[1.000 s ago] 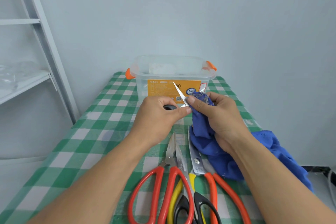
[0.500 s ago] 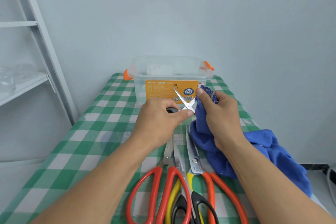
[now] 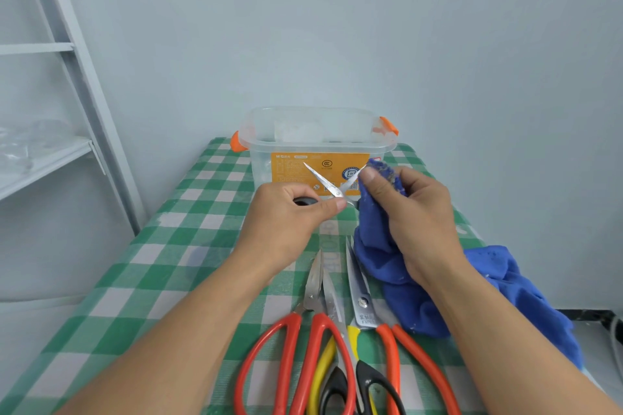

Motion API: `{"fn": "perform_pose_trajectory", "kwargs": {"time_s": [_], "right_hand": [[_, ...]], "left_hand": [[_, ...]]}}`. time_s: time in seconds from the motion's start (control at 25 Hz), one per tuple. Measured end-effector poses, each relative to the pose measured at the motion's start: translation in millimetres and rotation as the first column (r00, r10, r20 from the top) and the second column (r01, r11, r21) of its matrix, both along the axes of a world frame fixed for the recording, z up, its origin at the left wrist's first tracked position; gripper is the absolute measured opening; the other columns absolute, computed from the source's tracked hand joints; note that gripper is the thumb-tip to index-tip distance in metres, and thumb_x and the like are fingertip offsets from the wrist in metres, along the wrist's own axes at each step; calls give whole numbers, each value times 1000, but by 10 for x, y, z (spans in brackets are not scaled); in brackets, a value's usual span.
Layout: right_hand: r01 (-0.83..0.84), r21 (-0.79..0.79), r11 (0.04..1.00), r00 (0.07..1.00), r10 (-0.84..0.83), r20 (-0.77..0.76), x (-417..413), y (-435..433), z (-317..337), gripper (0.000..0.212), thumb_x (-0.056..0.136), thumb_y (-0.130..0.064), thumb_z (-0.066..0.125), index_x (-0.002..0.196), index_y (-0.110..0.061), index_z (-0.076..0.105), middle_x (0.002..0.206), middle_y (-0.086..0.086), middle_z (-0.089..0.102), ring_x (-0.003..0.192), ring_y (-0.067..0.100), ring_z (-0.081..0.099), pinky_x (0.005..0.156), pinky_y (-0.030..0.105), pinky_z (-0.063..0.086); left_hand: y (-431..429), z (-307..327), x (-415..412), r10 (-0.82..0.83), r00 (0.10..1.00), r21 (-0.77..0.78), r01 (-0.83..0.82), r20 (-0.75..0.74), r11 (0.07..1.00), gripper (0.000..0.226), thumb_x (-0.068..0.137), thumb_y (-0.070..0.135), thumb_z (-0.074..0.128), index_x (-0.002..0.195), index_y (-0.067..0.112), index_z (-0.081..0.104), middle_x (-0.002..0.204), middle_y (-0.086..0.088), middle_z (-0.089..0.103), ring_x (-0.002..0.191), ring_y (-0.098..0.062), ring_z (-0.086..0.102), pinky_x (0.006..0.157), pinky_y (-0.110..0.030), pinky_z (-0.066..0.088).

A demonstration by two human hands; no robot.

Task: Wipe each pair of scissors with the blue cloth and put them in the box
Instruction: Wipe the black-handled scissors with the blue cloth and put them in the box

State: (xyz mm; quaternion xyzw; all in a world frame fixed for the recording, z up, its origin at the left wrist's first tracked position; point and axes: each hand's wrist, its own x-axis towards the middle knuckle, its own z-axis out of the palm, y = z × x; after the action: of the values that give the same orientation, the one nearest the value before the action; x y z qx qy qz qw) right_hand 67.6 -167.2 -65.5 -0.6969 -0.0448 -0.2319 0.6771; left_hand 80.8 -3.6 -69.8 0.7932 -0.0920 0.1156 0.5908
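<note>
Under the left hand (image 3: 286, 216): green-and-white checked tablecloth (image 3: 202, 246), spread flat. Well off to that hand's left stands a white metal shelf rack (image 3: 67, 54). Beyond the hand, a plain pale grey-blue wall (image 3: 337, 27).

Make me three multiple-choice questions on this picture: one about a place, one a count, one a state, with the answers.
1. Where does the clear box stand? A) far end of the table B) on the shelf C) on the floor
2. How many pairs of scissors lie on the table? A) one B) three C) five
3. How are the blades of the small scissors in the left hand? A) spread open B) closed C) taped shut

1 A: it stands on the table beyond both hands.
2 B: a red pair, a yellow-and-black pair and an orange pair lie side by side.
3 A: the blades form a V, and the right hand pinches one with the blue cloth.
</note>
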Motion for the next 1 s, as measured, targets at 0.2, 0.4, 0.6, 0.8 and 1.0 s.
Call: {"fn": "perform_pose_trajectory", "kwargs": {"time_s": [0.2,0.4,0.6,0.8,1.0], "right_hand": [[-14,-59,998,995,8,-96,51,39,-27,37,80,-27,84,67,-5,56,57,-1,50,52,10,42,51,21,38],[0,-67,998,997,-6,-81,62,36,-62,50,88,-33,76,76,11,54,61,7,44,56,15,38,50,21,34],[112,118,987,991,-103,-83,102,-43,-39,37,93,-30,71,69,-9,54,58,3,48,55,14,43,53,26,40],[120,313,942,993,-107,-58,84,-94,-7,34,97,-27,67,74,-8,51,64,13,55,56,25,62,58,40,54],[66,251,966,997,-71,12,12,-75,44,30,95,-25,69,72,-10,58,66,9,63,65,30,69,59,43,59]], "left_hand": [[-39,5,-25,-5,1000,50,4,24,999,34,78,34,84,60,11,66,47,10,41,46,-9,36,49,-25,31],[-40,33,-46,-3,996,105,-7,95,994,34,79,36,83,62,11,68,46,11,41,47,-9,35,51,-27,33],[-100,19,-70,-29,997,120,20,76,993,33,77,36,84,58,16,67,43,13,41,45,-5,36,49,-20,30],[-51,-2,-55,-37,999,14,37,6,999,34,75,35,86,55,17,65,47,11,40,45,-8,35,48,-20,31],[-4,11,-13,6,1000,3,-6,-4,1000,38,76,36,85,61,7,66,50,6,42,48,-12,36,52,-26,32]]}}
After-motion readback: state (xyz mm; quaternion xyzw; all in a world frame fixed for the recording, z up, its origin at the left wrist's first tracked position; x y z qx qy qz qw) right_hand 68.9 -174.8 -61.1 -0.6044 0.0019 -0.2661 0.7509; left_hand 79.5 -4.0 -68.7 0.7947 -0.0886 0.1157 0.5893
